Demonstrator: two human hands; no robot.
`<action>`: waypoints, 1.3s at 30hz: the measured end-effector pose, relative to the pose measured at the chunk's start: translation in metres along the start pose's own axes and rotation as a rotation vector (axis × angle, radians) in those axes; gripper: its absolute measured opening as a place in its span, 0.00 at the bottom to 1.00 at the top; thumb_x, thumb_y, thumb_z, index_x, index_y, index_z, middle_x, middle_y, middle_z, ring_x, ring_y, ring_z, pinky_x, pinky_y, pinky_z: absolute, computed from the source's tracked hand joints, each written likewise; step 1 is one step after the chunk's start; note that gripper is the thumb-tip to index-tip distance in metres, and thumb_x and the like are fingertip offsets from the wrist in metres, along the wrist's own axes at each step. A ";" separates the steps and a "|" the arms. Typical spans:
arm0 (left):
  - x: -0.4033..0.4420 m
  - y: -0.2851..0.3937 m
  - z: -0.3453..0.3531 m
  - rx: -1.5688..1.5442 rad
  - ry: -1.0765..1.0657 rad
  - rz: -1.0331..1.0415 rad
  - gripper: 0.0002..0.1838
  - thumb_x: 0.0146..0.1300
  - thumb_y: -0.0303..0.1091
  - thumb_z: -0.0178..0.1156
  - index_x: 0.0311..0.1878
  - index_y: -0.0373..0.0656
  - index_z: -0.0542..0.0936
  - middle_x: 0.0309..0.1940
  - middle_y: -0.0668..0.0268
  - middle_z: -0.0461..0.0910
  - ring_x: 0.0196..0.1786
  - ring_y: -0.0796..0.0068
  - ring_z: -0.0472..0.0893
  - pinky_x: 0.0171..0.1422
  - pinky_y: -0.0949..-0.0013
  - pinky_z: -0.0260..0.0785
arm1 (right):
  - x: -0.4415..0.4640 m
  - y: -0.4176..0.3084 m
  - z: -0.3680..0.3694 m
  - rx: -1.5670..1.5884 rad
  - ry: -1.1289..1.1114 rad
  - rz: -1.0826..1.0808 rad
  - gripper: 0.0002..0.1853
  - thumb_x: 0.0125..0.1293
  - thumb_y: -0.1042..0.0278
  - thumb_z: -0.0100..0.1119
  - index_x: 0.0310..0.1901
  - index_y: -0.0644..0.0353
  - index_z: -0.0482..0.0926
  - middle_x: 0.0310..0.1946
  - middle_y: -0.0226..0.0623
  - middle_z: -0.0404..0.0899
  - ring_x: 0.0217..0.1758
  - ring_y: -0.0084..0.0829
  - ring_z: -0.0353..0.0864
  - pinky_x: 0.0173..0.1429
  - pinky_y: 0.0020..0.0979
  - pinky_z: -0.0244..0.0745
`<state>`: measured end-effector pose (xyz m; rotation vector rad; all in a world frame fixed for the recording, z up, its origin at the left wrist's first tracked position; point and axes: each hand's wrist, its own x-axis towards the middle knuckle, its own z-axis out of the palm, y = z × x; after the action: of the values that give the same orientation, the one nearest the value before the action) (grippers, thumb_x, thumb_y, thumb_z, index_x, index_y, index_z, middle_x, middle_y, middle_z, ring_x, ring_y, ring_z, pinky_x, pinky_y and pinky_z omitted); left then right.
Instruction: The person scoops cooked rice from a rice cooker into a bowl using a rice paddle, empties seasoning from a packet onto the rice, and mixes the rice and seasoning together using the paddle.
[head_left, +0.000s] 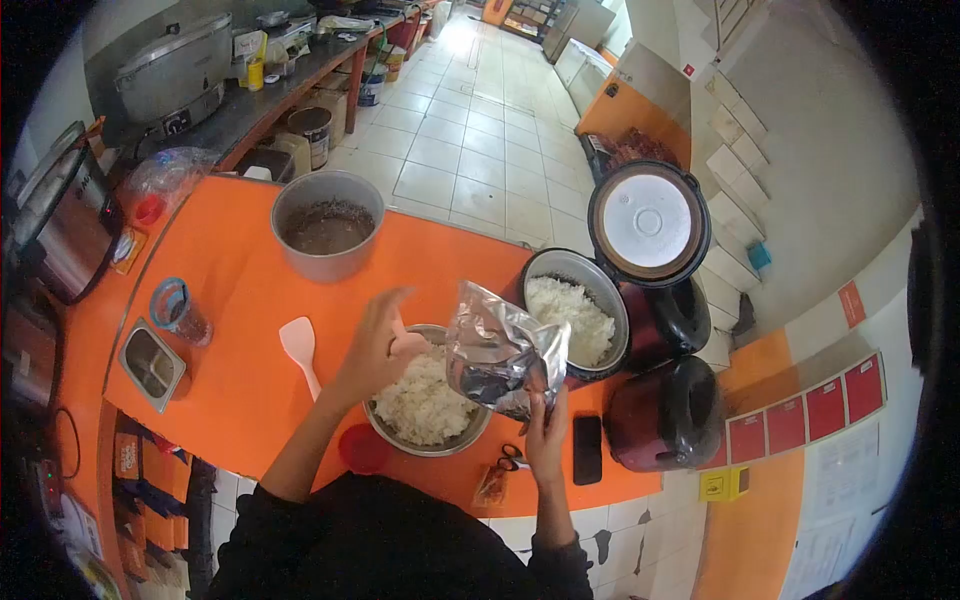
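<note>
My right hand (546,440) grips the lower edge of a silver foil pouch (505,350), crinkled and held up over the right side of a metal bowl (478,432). White cooked rice (425,400) fills that bowl. My left hand (378,345) is raised over the bowl's left rim, its fingers apart and nothing visible in them. To its left a pale pink rice paddle (300,345) lies on the orange table (240,250). Beyond the pouch stands an open rice cooker (622,345) with rice inside and its lid (648,222) tipped back.
A grey pot (330,262) with a brownish inside stands at the back. Left are a clear cup (182,312) and a small steel container (152,365). Near me lie a red lid-like disc (364,449), scissors (512,458) and a black phone (587,450). A closed cooker (665,412) stands right.
</note>
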<state>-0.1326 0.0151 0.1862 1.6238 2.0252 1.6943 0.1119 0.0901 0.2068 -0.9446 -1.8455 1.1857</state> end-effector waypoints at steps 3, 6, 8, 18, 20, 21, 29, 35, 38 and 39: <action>-0.018 -0.008 0.021 -0.403 -0.242 -0.135 0.28 0.55 0.32 0.65 0.57 0.33 0.68 0.44 0.53 0.77 0.49 0.64 0.78 0.54 0.64 0.68 | 0.010 0.007 -0.007 -0.033 -0.111 -0.139 0.16 0.72 0.65 0.45 0.57 0.62 0.65 0.30 0.27 0.72 0.22 0.13 0.62 0.20 0.18 0.60; -0.019 -0.013 0.024 -0.575 -0.221 -0.384 0.22 0.55 0.32 0.66 0.51 0.33 0.74 0.36 0.59 0.81 0.40 0.73 0.80 0.47 0.70 0.71 | 0.026 0.004 -0.012 -0.096 -0.151 -0.201 0.15 0.71 0.65 0.46 0.56 0.62 0.67 0.26 0.25 0.70 0.19 0.12 0.60 0.19 0.18 0.58; -0.018 -0.012 0.026 -0.548 -0.175 -0.400 0.17 0.55 0.31 0.66 0.45 0.34 0.76 0.30 0.63 0.81 0.35 0.79 0.79 0.43 0.74 0.71 | 0.036 0.005 -0.015 -0.102 -0.184 -0.171 0.15 0.71 0.65 0.46 0.55 0.62 0.68 0.25 0.25 0.70 0.19 0.12 0.59 0.19 0.18 0.57; -0.027 -0.023 0.048 -0.419 -0.071 -0.402 0.10 0.56 0.30 0.65 0.36 0.34 0.77 0.24 0.66 0.80 0.32 0.82 0.78 0.40 0.74 0.71 | 0.047 0.011 -0.010 -0.254 -0.194 -0.306 0.14 0.71 0.68 0.46 0.53 0.66 0.67 0.22 0.29 0.71 0.17 0.17 0.63 0.19 0.23 0.62; -0.028 -0.023 0.051 -0.455 -0.030 -0.427 0.10 0.56 0.30 0.65 0.37 0.34 0.77 0.26 0.65 0.80 0.32 0.82 0.78 0.41 0.74 0.71 | 0.044 0.023 -0.008 -0.278 -0.174 -0.330 0.14 0.71 0.70 0.46 0.54 0.67 0.66 0.22 0.33 0.71 0.17 0.20 0.64 0.21 0.25 0.63; -0.029 -0.023 0.052 -0.471 -0.007 -0.440 0.11 0.57 0.30 0.65 0.37 0.34 0.77 0.26 0.64 0.80 0.33 0.82 0.78 0.42 0.74 0.71 | 0.039 0.026 -0.003 -0.237 -0.185 -0.300 0.14 0.71 0.71 0.45 0.54 0.67 0.65 0.23 0.34 0.71 0.18 0.22 0.64 0.21 0.25 0.63; -0.027 -0.012 0.046 -0.358 0.018 -0.316 0.15 0.56 0.27 0.63 0.45 0.33 0.71 0.31 0.56 0.81 0.42 0.64 0.83 0.44 0.68 0.73 | 0.034 0.033 0.004 -0.239 -0.081 -0.215 0.15 0.68 0.78 0.43 0.56 0.63 0.64 0.37 0.52 0.76 0.38 0.41 0.78 0.41 0.34 0.72; -0.020 -0.011 0.027 -0.300 0.027 -0.319 0.13 0.55 0.22 0.61 0.44 0.33 0.71 0.31 0.55 0.81 0.41 0.65 0.83 0.43 0.69 0.73 | 0.040 0.018 0.013 -0.158 -0.155 -0.239 0.08 0.72 0.74 0.40 0.49 0.68 0.63 0.29 0.42 0.76 0.29 0.25 0.72 0.32 0.24 0.69; -0.018 -0.011 0.014 -0.309 0.052 -0.315 0.13 0.55 0.20 0.60 0.43 0.33 0.71 0.31 0.55 0.81 0.39 0.67 0.83 0.41 0.71 0.73 | 0.040 -0.002 0.021 -0.300 -0.122 -0.466 0.08 0.71 0.74 0.41 0.47 0.68 0.64 0.28 0.46 0.75 0.27 0.28 0.73 0.32 0.23 0.68; -0.019 -0.011 0.010 -0.327 0.058 -0.321 0.12 0.55 0.19 0.60 0.42 0.32 0.71 0.31 0.56 0.81 0.38 0.68 0.83 0.41 0.71 0.73 | 0.042 -0.005 0.023 -0.270 -0.126 -0.359 0.08 0.71 0.74 0.42 0.48 0.68 0.65 0.29 0.47 0.75 0.27 0.29 0.73 0.33 0.24 0.68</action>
<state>-0.1250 0.0102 0.1638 1.0969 1.7906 1.8423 0.0720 0.1163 0.2127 -0.6499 -2.2038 0.8066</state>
